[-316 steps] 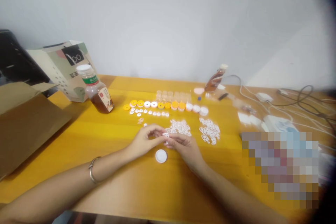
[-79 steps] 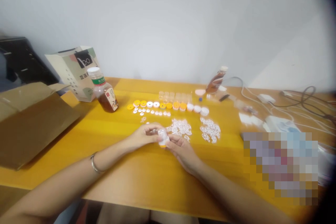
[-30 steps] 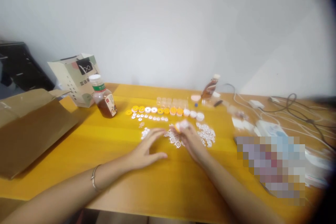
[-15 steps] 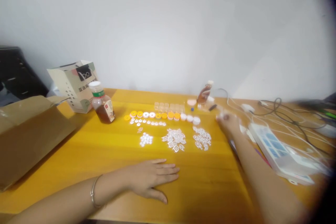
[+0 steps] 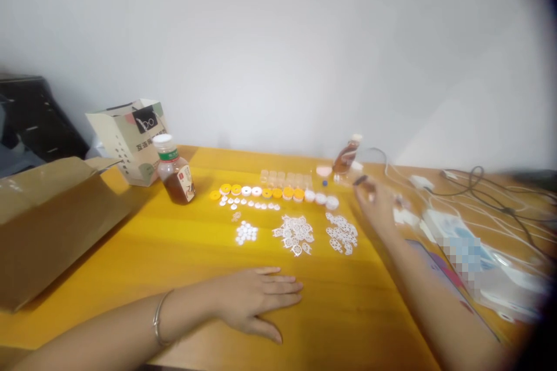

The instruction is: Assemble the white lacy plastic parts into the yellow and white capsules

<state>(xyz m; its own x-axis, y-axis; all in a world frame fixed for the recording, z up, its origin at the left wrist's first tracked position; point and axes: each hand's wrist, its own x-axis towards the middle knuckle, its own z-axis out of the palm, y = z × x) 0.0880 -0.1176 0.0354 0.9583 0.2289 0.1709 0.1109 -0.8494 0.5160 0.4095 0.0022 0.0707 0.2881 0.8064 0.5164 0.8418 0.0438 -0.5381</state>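
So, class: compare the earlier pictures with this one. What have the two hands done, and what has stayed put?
The hands parted. The left hand dropped flat onto the table. The right hand, which carried off the small capped piece, now reaches far right; blur hides its grip. The row of caps and the bottle are unchanged.

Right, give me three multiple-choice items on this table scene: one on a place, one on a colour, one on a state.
1. Where does the tea bottle with the green band stand?
A. beside the paper bag
B. among the cables
C. on the cardboard box

2. What colour is the table?
A. white
B. yellow-orange
C. black

3. How is the left hand?
A. clenched round a cap
B. flat on the table, palm down
C. raised off the table

Answers:
1 A, the bottle stands just right of the bag.
2 B, the wood shows yellow-orange.
3 B, its fingers lie spread on the wood, holding nothing.
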